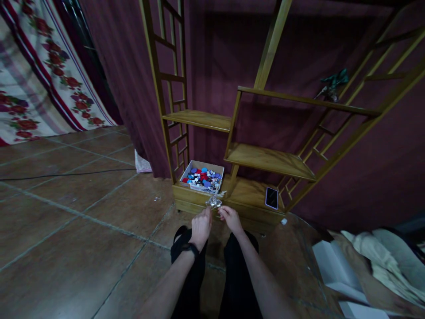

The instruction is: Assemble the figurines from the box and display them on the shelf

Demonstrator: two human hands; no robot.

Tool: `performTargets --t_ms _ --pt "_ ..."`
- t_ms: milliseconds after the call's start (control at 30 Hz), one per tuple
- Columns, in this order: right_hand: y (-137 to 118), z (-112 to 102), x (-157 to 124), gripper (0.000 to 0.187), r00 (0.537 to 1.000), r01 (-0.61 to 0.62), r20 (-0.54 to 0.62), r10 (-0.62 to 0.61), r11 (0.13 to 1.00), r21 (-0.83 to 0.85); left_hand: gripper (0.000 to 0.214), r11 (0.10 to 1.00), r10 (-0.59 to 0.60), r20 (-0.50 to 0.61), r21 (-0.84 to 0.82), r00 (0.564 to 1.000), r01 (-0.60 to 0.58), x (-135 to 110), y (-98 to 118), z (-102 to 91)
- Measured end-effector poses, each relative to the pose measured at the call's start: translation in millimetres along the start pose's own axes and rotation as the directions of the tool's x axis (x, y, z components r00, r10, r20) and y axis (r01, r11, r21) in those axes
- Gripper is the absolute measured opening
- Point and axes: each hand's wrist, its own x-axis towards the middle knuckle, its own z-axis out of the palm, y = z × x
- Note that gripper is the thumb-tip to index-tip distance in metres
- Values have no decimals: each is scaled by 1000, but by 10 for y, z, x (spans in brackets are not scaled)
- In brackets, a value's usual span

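Observation:
Between my two hands is a small shiny piece of clear crinkled plastic, with a pale strip sticking up from it; what it wraps, if anything, I cannot make out. My left hand, with a dark band on its wrist, is closed at the plastic's lower left. On its right side, my right hand pinches the edge with thumb and fingers. Just beyond the plastic, a white open box stands on the shelf unit's low base, full of small red, blue, purple, white and black pieces.
A wooden shelf unit with stepped boards rises ahead. A phone lies on its base at right. White boxes and pale cloth are on the right. A black cable crosses the tiled floor at left.

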Motion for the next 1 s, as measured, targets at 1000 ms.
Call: performTargets --t_ms 1000 --pt "147 71 47 25 996 -84 40 83 996 35 8 786 -248 42 -575 968 226 245 -209 454"
